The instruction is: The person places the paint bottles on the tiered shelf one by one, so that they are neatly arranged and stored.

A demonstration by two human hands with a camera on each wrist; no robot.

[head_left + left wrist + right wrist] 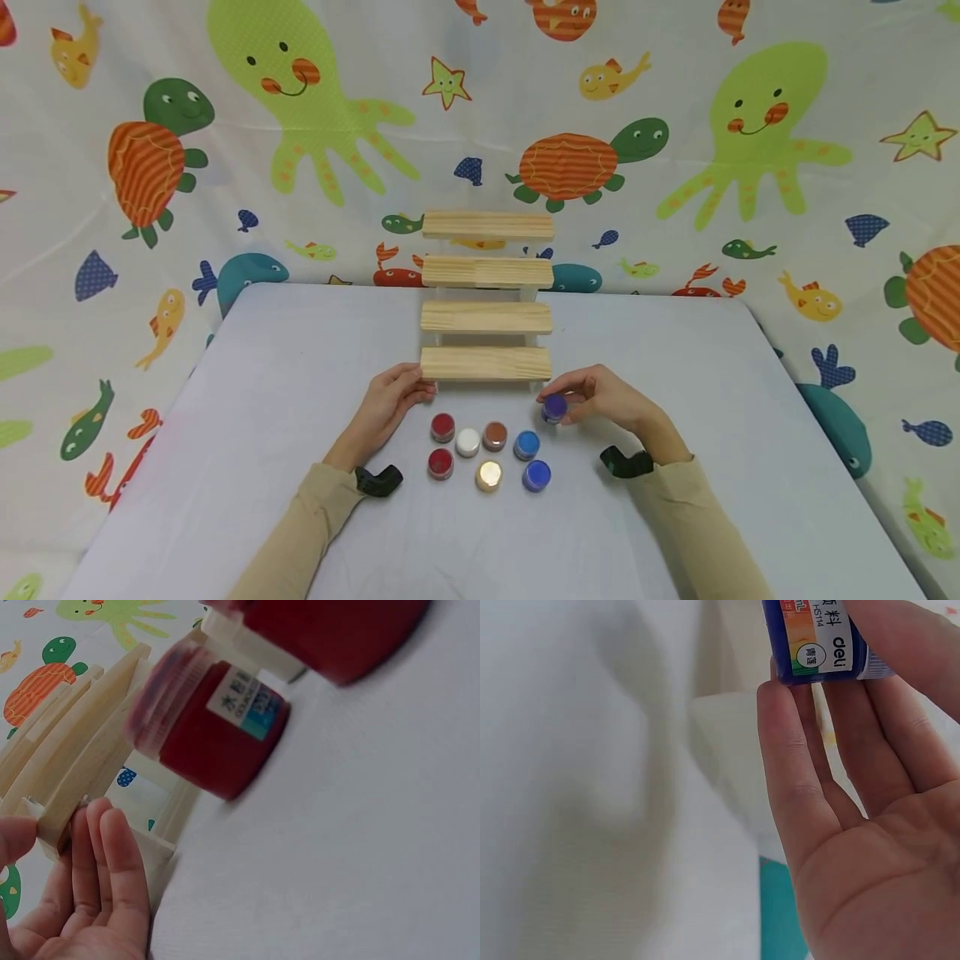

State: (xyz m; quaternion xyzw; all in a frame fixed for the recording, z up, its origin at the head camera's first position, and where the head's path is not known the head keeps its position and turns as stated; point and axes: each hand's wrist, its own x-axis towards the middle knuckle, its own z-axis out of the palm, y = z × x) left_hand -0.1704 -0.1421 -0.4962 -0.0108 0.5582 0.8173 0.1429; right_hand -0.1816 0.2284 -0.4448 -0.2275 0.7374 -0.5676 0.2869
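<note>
A four-step wooden display rack [486, 317] with pale boards stands at the middle of the table. My left hand [388, 406] grips the left end of its lowest board [58, 825], thumb on one side and fingers on the other. Just in front of the rack's right end, my right hand [611, 402] holds a small violet-blue paint jar [554, 407] between thumb and fingers. The jar's printed label [831, 634] shows in the right wrist view. Between the hands stand red paint jars [442, 427], a white jar [468, 442], a brown jar [495, 436], a gold jar [489, 476] and blue jars [527, 445].
A white cloth covers the table [300, 333]. Behind it hangs a curtain [480, 125] printed with sea animals. A black band [378, 481] is on the left wrist, another black band [626, 462] on the right.
</note>
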